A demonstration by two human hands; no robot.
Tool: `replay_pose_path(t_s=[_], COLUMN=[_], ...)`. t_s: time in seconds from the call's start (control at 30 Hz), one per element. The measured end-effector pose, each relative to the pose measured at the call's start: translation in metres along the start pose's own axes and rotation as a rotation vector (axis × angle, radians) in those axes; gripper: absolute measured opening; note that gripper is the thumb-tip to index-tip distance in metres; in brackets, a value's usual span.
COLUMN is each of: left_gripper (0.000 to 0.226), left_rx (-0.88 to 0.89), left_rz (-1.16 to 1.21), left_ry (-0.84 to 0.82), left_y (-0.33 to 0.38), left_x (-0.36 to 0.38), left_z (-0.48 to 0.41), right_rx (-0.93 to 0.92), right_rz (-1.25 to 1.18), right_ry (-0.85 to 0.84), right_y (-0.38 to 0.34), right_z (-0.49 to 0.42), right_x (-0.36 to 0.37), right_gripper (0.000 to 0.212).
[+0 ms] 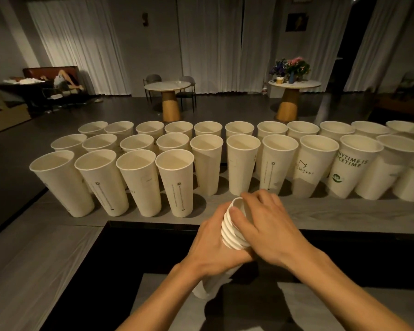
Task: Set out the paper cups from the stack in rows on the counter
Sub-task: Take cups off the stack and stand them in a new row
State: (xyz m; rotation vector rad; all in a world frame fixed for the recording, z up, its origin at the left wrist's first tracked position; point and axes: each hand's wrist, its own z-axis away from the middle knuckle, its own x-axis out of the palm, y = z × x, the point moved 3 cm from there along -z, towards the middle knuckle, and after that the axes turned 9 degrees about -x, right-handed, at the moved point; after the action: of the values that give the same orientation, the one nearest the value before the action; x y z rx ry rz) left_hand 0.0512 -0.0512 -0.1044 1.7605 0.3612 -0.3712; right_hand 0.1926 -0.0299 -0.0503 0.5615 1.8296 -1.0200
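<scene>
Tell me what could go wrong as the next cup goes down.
1. The right hand pinches the top cup of a tightly nested stack held by the left hand; two cups might lift together.
2. The front row cups stand tall, narrow-based and close; setting another beside them could topple one into its neighbours.
3. They sit near the counter edge; a knocked cup might fall off.

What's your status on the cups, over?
Left hand grips the stack. Right hand pinches its top cup. Front row holds four cups, bare counter to their right. Nothing in the way.
</scene>
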Motion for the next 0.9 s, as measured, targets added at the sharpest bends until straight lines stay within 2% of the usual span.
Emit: replay_pose_path(t_s=[0.13, 0.23, 0.37, 0.43, 0.57, 0.73, 0.8, 0.9], left_gripper=[0.098, 0.083, 0.069, 0.065, 0.05, 0.067, 0.064, 0.054], left_rx=[0.073, 0.082, 0.023, -0.007, -0.045, -0.16, -0.144, -0.092], left_rz=[-0.056, -0.104, -0.067, 0.032, 0.199, 0.307, 0.306, 0.226], left_ry=[0.061, 0.076, 0.002, -0.039, -0.174, -0.369, -0.368, -0.264], left_y=[0.01, 0.012, 0.006, 0.008, 0.012, 0.005, 0.012, 0.026], left_x=[0.008, 0.009, 0.002, -0.005, -0.015, -0.023, -0.023, -0.021], left_z=[-0.006, -0.009, -0.015, -0.018, -0.017, -0.007, -0.005, -0.006], right_rx=[0.052, 0.043, -0.002, -0.04, -0.165, -0.251, -0.243, -0.211], right_rz=[-0.043, -0.073, -0.102, -0.133, -0.195, -0.311, -0.346, -0.352], right_ry=[0.036, 0.029, 0.052, 0.08, 0.053, 0.102, 0.075, 0.009], right_y=[0.007, 0.011, 0.012, 0.01, 0.005, 0.008, 0.005, 0.001], right_z=[-0.004, -0.007, -0.009, -0.011, -0.014, -0.014, -0.013, -0.01], right_x=[0.001, 0.003, 0.001, -0.005, -0.018, -0.04, -0.038, -0.024], right_gripper=[0.067, 0.056, 0.046, 0.048, 0.081, 0.071, 0.07, 0.075])
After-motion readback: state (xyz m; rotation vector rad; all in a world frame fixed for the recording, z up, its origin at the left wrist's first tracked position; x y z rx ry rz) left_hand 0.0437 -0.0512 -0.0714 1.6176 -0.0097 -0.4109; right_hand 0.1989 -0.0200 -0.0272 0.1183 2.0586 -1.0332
